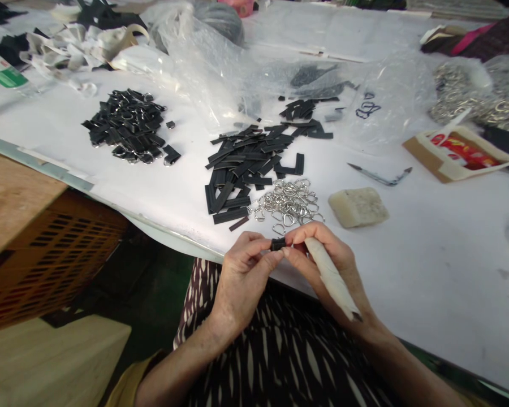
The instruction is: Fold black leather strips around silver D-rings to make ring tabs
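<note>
Between the fingertips of both hands, near the table's front edge, is a small folded black strip (277, 244). My left hand (244, 277) pinches its left end with thumb and forefinger. At its right end are the fingertips of my right hand (333, 254), which also holds a pale wrapped stick (331, 277) lying back across the palm. Whether a ring sits in the fold cannot be made out. Just beyond my fingers lie a heap of metal D-rings (289, 202) and a pile of flat black strips (246, 161).
Finished-looking black loops with rings (129, 125) are heaped at the left. On the right lie a yellowish block (358, 207), a thin pointed metal tool (379, 174) and an open box (458, 154). Clear plastic bags (390, 102) spread behind. An orange crate (59, 254) stands below the table's left edge.
</note>
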Demonstrator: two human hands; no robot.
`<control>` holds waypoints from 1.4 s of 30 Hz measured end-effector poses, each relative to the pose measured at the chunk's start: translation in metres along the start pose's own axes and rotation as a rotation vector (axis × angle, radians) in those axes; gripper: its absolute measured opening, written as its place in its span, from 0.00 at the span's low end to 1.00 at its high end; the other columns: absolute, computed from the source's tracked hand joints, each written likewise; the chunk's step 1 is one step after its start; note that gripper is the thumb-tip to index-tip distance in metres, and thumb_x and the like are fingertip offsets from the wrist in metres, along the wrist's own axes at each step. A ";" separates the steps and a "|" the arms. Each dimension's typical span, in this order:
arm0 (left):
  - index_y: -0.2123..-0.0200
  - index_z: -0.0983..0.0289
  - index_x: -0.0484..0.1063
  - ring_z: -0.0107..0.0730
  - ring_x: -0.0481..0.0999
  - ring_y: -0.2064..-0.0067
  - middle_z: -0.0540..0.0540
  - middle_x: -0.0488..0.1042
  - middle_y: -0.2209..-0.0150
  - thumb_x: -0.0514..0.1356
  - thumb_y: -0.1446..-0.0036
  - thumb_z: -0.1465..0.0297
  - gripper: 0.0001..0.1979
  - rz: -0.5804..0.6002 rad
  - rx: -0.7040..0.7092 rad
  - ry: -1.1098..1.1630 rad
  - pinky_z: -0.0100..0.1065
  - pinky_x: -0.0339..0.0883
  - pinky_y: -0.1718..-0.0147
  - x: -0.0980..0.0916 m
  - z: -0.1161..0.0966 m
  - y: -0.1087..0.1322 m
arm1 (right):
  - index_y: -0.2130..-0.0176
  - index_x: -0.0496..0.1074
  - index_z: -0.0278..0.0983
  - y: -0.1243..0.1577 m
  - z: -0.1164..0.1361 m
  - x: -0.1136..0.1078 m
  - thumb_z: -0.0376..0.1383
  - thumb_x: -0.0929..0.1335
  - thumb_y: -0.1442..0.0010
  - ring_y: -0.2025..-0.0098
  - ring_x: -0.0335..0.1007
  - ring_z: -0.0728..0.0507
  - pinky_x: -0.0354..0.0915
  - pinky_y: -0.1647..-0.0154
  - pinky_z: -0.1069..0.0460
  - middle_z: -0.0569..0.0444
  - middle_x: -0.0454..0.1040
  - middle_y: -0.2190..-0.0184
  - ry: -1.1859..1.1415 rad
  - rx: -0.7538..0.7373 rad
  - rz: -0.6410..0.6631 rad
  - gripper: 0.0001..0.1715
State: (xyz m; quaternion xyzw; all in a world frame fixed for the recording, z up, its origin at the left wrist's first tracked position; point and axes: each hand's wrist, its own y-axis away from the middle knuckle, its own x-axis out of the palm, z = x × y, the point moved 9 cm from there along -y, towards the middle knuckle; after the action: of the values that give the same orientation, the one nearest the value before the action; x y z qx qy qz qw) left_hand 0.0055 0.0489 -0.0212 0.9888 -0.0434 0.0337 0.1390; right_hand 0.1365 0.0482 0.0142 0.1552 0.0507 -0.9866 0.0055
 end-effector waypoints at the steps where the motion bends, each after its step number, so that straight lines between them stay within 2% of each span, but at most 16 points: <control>1: 0.71 0.65 0.75 0.19 0.65 0.77 0.52 0.69 0.65 0.63 0.48 0.70 0.04 -0.003 0.017 -0.015 0.22 0.58 0.85 -0.001 -0.003 0.000 | 0.66 0.66 0.39 0.000 0.000 0.000 0.28 0.67 0.43 0.72 0.62 0.50 0.59 0.73 0.55 0.58 0.69 0.69 -0.008 0.004 0.011 0.07; 3: 0.68 0.65 0.76 0.20 0.66 0.78 0.51 0.71 0.67 0.62 0.47 0.70 0.04 0.045 -0.017 0.010 0.22 0.60 0.83 0.003 -0.001 -0.001 | 0.67 0.65 0.39 -0.001 -0.002 0.001 0.28 0.67 0.43 0.72 0.62 0.49 0.59 0.73 0.55 0.58 0.69 0.68 -0.032 0.025 0.032 0.07; 7: 0.63 0.66 0.77 0.26 0.72 0.75 0.52 0.74 0.75 0.59 0.44 0.70 0.08 0.132 -0.134 0.200 0.25 0.68 0.77 0.014 0.012 0.001 | 0.67 0.65 0.39 -0.002 -0.012 0.005 0.29 0.68 0.43 0.74 0.61 0.50 0.58 0.75 0.55 0.58 0.70 0.68 -0.109 0.115 0.065 0.06; 9: 0.64 0.67 0.78 0.29 0.74 0.71 0.54 0.76 0.72 0.60 0.44 0.71 0.08 0.113 -0.137 0.248 0.26 0.70 0.74 0.014 0.014 0.001 | 0.67 0.65 0.39 -0.002 -0.016 0.007 0.29 0.68 0.43 0.74 0.61 0.50 0.58 0.76 0.55 0.58 0.70 0.67 -0.132 0.138 0.069 0.07; 11: 0.65 0.67 0.78 0.27 0.74 0.72 0.54 0.77 0.72 0.61 0.45 0.71 0.08 0.092 -0.138 0.252 0.26 0.71 0.73 0.013 0.015 0.001 | 0.68 0.65 0.39 -0.002 -0.018 0.007 0.29 0.68 0.43 0.73 0.63 0.49 0.59 0.76 0.55 0.58 0.70 0.67 -0.139 0.147 0.067 0.07; 19: 0.70 0.66 0.77 0.26 0.76 0.75 0.53 0.78 0.74 0.62 0.46 0.72 0.05 0.043 -0.202 0.302 0.24 0.71 0.74 0.008 0.027 -0.001 | 0.67 0.66 0.39 0.000 -0.017 0.007 0.30 0.69 0.43 0.71 0.63 0.49 0.59 0.74 0.55 0.58 0.70 0.67 -0.075 0.123 0.062 0.07; 26: 0.67 0.68 0.76 0.28 0.77 0.73 0.54 0.78 0.72 0.61 0.45 0.72 0.05 0.045 -0.191 0.329 0.25 0.73 0.73 0.010 0.027 -0.002 | 0.68 0.66 0.39 -0.002 -0.015 0.006 0.31 0.68 0.42 0.70 0.64 0.49 0.60 0.73 0.56 0.58 0.71 0.68 -0.045 0.106 0.044 0.06; 42: 0.71 0.68 0.75 0.29 0.77 0.75 0.53 0.77 0.76 0.64 0.49 0.72 0.03 0.007 -0.245 0.413 0.25 0.74 0.74 0.007 0.036 -0.003 | 0.69 0.65 0.38 -0.002 -0.018 0.007 0.32 0.68 0.42 0.71 0.62 0.48 0.58 0.74 0.54 0.56 0.71 0.68 -0.035 0.118 0.006 0.06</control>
State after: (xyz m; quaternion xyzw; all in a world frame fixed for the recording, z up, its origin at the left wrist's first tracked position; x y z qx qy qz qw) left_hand 0.0147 0.0407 -0.0562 0.9365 -0.0212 0.2302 0.2637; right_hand 0.1356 0.0517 -0.0045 0.1382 -0.0082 -0.9904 -0.0001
